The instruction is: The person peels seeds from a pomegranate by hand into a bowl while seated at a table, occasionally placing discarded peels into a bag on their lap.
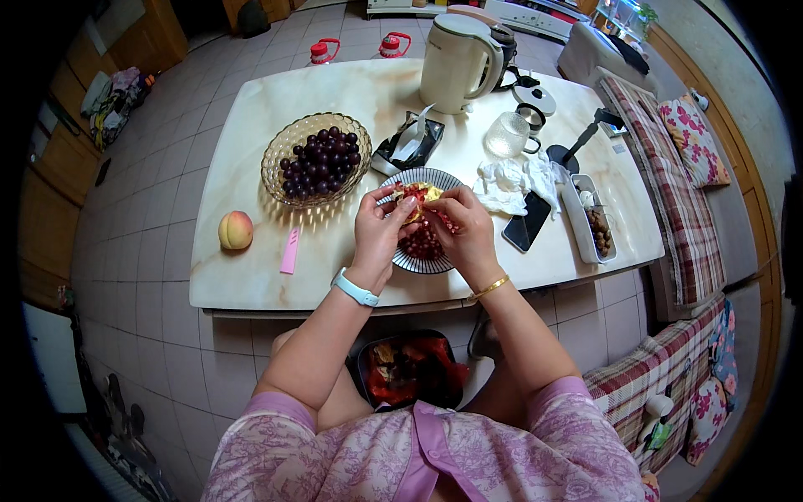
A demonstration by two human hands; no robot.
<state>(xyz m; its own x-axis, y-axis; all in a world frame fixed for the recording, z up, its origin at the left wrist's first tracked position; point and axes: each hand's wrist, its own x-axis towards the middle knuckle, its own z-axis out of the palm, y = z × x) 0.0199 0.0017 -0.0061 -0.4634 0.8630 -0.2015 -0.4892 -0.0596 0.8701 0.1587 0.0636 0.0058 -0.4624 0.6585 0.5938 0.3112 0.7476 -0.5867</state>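
Observation:
Over a striped plate (449, 178) near the table's front edge, my left hand (384, 227) grips a piece of pomegranate (416, 194) with red arils and yellowish pith. My right hand (463, 227) touches the right side of that piece, its fingertips bent around red arils; whether it grips them firmly is hard to tell. Loose pomegranate arils (424, 246) lie on the plate below both hands. Dark grapes (321, 162) fill a ribbed amber glass bowl (273, 164) to the left. A peach (236, 230) and a pink strip-shaped object (290, 251) lie farther left.
Behind the plate are a tissue pack (411, 143) and a cream electric kettle (453, 69). To the right stand a glass mug (507, 135), crumpled tissues (502, 186), a smartphone (528, 221), a phone stand (574, 147) and a white tray (580, 235). A lined bin (408, 370) sits below the table edge.

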